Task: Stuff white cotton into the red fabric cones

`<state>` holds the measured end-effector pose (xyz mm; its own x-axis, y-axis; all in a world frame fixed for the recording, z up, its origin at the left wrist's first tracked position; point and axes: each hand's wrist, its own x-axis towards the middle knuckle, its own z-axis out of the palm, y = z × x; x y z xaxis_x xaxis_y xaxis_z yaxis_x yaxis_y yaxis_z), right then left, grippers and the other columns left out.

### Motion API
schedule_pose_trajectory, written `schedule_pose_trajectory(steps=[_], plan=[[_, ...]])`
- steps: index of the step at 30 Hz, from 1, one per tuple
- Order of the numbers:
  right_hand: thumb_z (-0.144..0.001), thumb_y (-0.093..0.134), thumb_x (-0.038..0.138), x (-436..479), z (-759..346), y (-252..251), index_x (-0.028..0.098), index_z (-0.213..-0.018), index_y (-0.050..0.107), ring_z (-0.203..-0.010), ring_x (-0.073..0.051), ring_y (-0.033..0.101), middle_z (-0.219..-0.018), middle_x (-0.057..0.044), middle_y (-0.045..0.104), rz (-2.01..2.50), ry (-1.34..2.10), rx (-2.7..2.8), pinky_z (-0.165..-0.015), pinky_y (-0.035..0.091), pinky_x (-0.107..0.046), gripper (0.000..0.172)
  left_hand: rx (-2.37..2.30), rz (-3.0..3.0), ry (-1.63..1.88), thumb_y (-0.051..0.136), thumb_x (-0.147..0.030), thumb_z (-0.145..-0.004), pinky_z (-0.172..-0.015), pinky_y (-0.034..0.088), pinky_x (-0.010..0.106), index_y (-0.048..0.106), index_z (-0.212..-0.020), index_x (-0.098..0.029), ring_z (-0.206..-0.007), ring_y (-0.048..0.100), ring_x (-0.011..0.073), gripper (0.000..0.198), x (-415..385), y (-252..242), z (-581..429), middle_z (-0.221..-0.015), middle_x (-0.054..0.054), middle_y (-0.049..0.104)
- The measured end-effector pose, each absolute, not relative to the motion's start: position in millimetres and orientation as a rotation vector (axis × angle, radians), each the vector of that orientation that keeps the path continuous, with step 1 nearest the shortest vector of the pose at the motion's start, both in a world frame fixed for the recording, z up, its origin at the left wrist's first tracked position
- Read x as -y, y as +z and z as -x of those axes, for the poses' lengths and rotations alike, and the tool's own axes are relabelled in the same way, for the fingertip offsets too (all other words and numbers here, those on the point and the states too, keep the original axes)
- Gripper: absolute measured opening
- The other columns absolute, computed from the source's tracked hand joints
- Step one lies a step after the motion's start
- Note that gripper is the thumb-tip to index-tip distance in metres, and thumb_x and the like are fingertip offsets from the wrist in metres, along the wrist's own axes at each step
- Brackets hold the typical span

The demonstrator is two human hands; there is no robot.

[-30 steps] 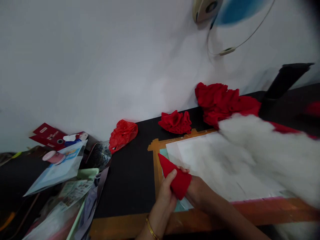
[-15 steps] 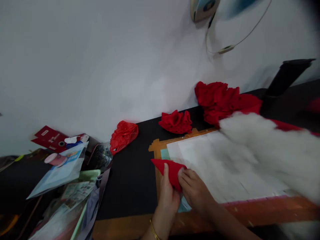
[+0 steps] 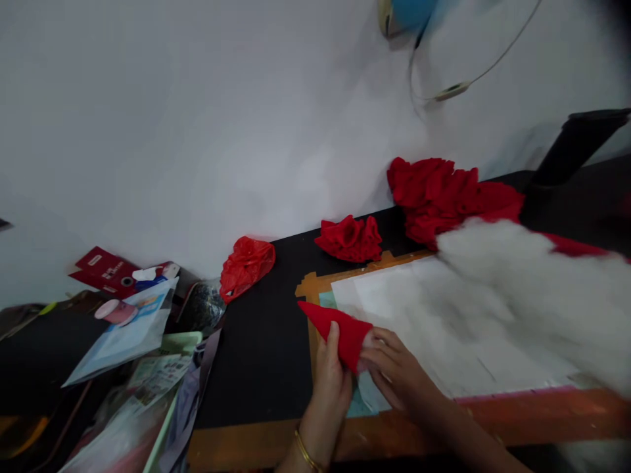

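Soft, even light – perhaps from above; dim lower left, blurred edges, dark top-right corner.

No legible text anywhere.

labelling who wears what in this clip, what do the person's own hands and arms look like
The left hand and right hand are bare, no gloves. Both forearms are uncovered, with no sleeve in view. A thin gold bangle circles the left wrist. No watch or ring can be made out.

Wide end of red cone (image 3: 340,326) partly behind fingers (image 3: 389,348) (fan (image 3: 407,13) half off frame)
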<state>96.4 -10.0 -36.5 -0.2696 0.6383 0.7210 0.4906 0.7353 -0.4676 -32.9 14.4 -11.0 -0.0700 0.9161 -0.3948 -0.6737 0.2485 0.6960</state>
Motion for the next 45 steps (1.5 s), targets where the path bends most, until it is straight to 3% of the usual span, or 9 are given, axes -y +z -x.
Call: schedule_pose_trajectory(steps=[6, 10, 12, 18, 22, 31, 38, 41, 45], plan=[[-0.089, 0.053, 0.007, 8.4, -105.9, -51.4, 0.021, -0.128, 0.050, -0.105, -0.022, 0.063, -0.113, -0.011, 0.066, 1.067, 0.133, 1.687, -0.086, 0.056, -0.038, 0.041, -0.903, -0.373, 1.287, 0.080, -0.015, -0.068, -0.091, 0.051, 0.030, 0.070, -0.100, -0.021, -0.091, 0.069, 0.0189, 0.034, -19.0, -0.2, 46.2, -0.100, 0.005, 0.074], [-0.091, 0.046, 0.005, 5.0, -97.8, -48.6, 0.018, -0.115, 0.062, -0.108, -0.025, 0.057, -0.111, -0.010, 0.069, 0.998, -0.045, 1.910, -0.087, 0.051, -0.041, 0.032, -0.787, -0.216, 1.200, 0.076, -0.036, -0.075, -0.098, 0.049, 0.037, 0.069, -0.107, -0.014, -0.104, 0.067, 0.0263, 0.039, -18.3, 7.8, 45.6, -0.109, 0.013, 0.073], [-0.093, 0.044, 0.008, 4.9, -92.2, -47.1, 0.018, -0.107, 0.066, -0.107, -0.026, 0.056, -0.104, -0.009, 0.071, 0.956, -0.084, 2.001, -0.084, 0.047, -0.040, 0.028, -0.834, -0.145, 1.191, 0.071, -0.043, -0.079, -0.095, 0.051, 0.038, 0.069, -0.106, -0.010, -0.099, 0.069, 0.0272, 0.043, -19.9, 9.2, 43.5, -0.106, 0.016, 0.073], [-0.090, 0.043, 0.005, 4.3, -86.6, -46.0, 0.016, -0.110, 0.066, -0.110, -0.027, 0.052, -0.111, -0.009, 0.069, 1.015, -0.051, 2.064, -0.087, 0.043, -0.041, 0.033, -0.936, -0.126, 1.193, 0.068, -0.010, -0.075, -0.081, 0.054, 0.028, 0.069, -0.103, -0.006, -0.083, 0.071, 0.0203, 0.028, -22.9, 3.0, 38.8, -0.096, 0.014, 0.075], [-0.087, 0.046, 0.008, 6.3, -90.2, -38.4, 0.017, -0.099, 0.067, -0.115, -0.031, 0.050, -0.116, -0.012, 0.067, 1.029, -0.028, 2.091, -0.087, 0.045, -0.046, 0.026, -0.838, -0.047, 1.136, 0.065, -0.020, -0.083, -0.077, 0.056, 0.028, 0.066, -0.110, -0.005, -0.085, 0.071, 0.0207, 0.031, -24.6, 1.1, 40.2, -0.099, 0.015, 0.074], [-0.088, 0.054, 0.005, 11.2, -107.0, -16.2, 0.021, -0.130, 0.053, -0.111, -0.025, 0.054, -0.120, -0.006, 0.069, 1.040, -0.057, 1.936, -0.096, 0.041, -0.047, 0.045, -0.751, 0.075, 1.157, 0.056, -0.033, -0.091, -0.072, 0.058, 0.029, 0.068, -0.101, -0.007, -0.075, 0.071, 0.0197, 0.031, -34.1, 5.4, 47.1, -0.086, 0.012, 0.075], [-0.092, 0.049, 0.015, -2.8, -70.1, -24.8, 0.018, -0.095, 0.068, -0.107, -0.027, 0.057, -0.100, -0.008, 0.072, 0.988, -0.100, 2.049, -0.102, 0.037, -0.052, 0.019, -0.811, 0.085, 1.077, 0.057, -0.023, -0.092, -0.064, 0.055, 0.016, 0.068, -0.101, -0.001, -0.071, 0.071, 0.0135, 0.027, -24.9, 5.4, 40.9, -0.087, 0.015, 0.074], [-0.090, 0.052, 0.011, -0.2, -86.1, -24.2, 0.021, -0.114, 0.063, -0.113, -0.025, 0.057, -0.112, -0.007, 0.070, 0.954, -0.017, 2.016, -0.105, 0.036, -0.054, 0.027, -0.907, 0.063, 1.124, 0.060, -0.018, -0.089, -0.060, 0.055, 0.019, 0.067, -0.108, -0.004, -0.064, 0.069, 0.0135, 0.025, -26.8, 5.2, 43.2, -0.082, 0.011, 0.074], [-0.087, 0.063, 0.018, 2.8, -112.1, -22.5, 0.021, -0.131, 0.050, -0.119, -0.028, 0.053, -0.131, -0.015, 0.056, 1.099, 0.095, 1.816, -0.097, 0.048, -0.050, 0.047, -0.924, -0.014, 1.228, 0.065, -0.017, -0.085, -0.077, 0.058, 0.029, 0.064, -0.116, -0.012, -0.079, 0.072, 0.0182, 0.032, -29.4, 7.3, 43.1, -0.096, 0.010, 0.075]])
